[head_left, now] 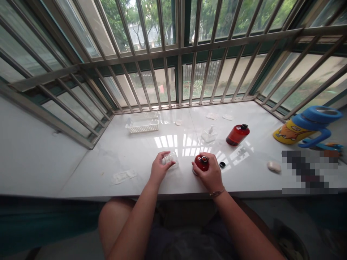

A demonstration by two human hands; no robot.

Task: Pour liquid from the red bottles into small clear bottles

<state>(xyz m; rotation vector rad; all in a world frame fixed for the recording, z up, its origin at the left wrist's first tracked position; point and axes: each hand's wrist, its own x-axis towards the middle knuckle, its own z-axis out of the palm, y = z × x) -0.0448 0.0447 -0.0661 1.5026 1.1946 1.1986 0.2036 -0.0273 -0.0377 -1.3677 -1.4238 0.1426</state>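
Note:
My left hand (158,168) grips a small clear plastic container (171,158) between thumb and fingers, low over the white tabletop; its details are hard to make out. My right hand (213,173) is wrapped round a red bottle (201,163) with a dark, narrow neck. No cap shows on that bottle. Just right of my right hand, a small black cap (222,164) lies on the table. Farther back stands a second red bottle (237,135) with its black cap on. Behind the hands is another clear plastic piece (209,134).
A white perforated basket (143,124) sits at the back left. Crumpled white tissue (123,177) lies front left. On the right are a blue and yellow flask (295,126) and a pale rounded object (274,166). Metal window bars (179,79) rise behind the tabletop.

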